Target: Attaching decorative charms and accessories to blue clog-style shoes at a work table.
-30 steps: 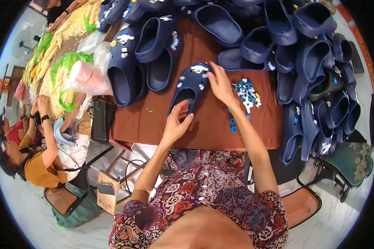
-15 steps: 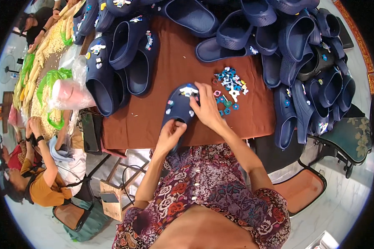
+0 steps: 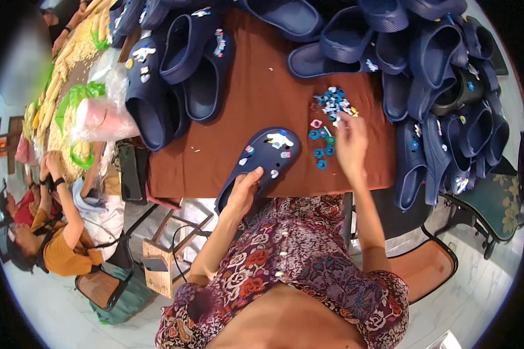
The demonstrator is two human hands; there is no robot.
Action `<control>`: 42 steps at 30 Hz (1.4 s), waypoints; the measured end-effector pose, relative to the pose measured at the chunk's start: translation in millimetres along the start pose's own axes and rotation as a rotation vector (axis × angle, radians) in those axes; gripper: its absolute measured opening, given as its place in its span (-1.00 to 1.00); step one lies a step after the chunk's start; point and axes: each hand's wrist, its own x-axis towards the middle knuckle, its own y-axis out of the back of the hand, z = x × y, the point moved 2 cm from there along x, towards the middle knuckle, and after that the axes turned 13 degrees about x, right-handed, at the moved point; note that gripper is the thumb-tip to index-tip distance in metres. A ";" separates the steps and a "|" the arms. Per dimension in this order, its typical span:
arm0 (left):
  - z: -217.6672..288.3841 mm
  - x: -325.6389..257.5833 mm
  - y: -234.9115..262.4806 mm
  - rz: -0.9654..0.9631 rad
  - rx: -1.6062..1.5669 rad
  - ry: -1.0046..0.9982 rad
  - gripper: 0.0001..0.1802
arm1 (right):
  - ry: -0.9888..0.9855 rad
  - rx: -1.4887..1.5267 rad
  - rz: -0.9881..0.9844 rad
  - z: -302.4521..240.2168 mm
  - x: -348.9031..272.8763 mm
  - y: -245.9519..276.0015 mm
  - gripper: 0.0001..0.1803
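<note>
My left hand [image 3: 244, 191] grips a navy clog [image 3: 266, 150] by its opening, the thumb on top and the fingers inside or behind. The clog lies tilted over the table's front edge, toe pointing away to the right. Its upper carries a white character charm [image 3: 280, 139] and several smaller charms. To the right, my right hand [image 3: 353, 144] is at the near side of a pile of shoe charms [image 3: 332, 103], its fingers drawn together and slightly blurred. Whatever is between the fingertips is hidden. Below the pile lie several teal flower charms [image 3: 319, 153].
Navy clogs stand heaped at the right [image 3: 434, 52], with more clogs [image 3: 148, 93] at the left of the brown cloth [image 3: 256, 75]. Further left are a pink bundle in plastic [image 3: 99, 119], a dark phone [image 3: 133, 174] and people working beside a pale heap [image 3: 78, 58].
My right hand has left the clog and moved right to the charm pile. My left hand still holds the clog, which now leans further to the right. The whole view has shifted slightly.
</note>
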 end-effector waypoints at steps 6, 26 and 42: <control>11.9 12.9 -13.0 -0.161 -0.483 -0.048 -0.40 | 0.056 -0.213 0.031 65.7 32.2 23.6 -0.69; 1.8 17.6 -10.3 -0.205 -0.553 -0.084 -0.42 | 0.164 -0.229 -0.065 4.5 -3.8 2.2 -0.75; -6.8 13.4 -11.4 -0.156 -0.446 -0.077 -0.38 | 0.101 0.256 -0.511 -52.3 -10.3 -49.2 -0.68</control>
